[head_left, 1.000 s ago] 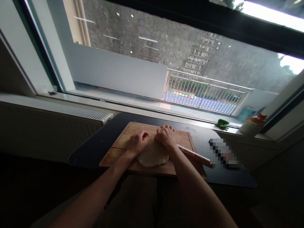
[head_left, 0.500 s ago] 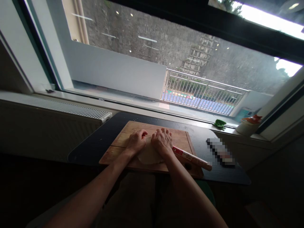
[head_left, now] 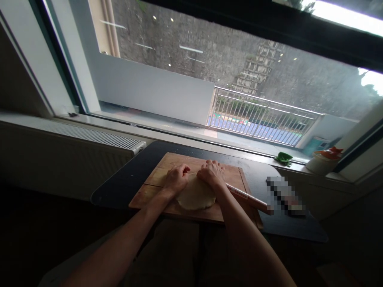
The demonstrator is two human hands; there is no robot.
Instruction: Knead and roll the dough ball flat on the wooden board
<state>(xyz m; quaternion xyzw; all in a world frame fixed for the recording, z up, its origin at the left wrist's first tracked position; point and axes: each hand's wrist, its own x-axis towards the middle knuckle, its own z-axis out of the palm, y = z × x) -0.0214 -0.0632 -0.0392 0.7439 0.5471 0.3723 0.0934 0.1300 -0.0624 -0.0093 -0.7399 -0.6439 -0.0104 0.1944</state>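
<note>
A flat, pale, roughly round sheet of dough [head_left: 196,195] lies on a wooden cutting board [head_left: 155,175]. At its upper left edge is my left hand [head_left: 177,179], fingers curled in and closed at the dough; the fingertips are partly hidden. My right hand [head_left: 212,174] rests at the dough's upper right, palm down, its fingers bent over the end of a rolling pin [head_left: 249,199]. The pin carries a printed label and slants down to the right, past the board's edge. My right hand and forearm hide its near-dough end.
The board lies on a dark table [head_left: 119,179]. A blurred-out flat object [head_left: 285,195] is on the table's right side. Along the window sill sit a green leafy item [head_left: 283,159] and a white pot [head_left: 321,163]. A radiator [head_left: 119,141] stands at the left.
More of the dough shows between my forearms. The rolling pin's visible label has turned from red to a paler printed side. The whole view has shifted slightly.
</note>
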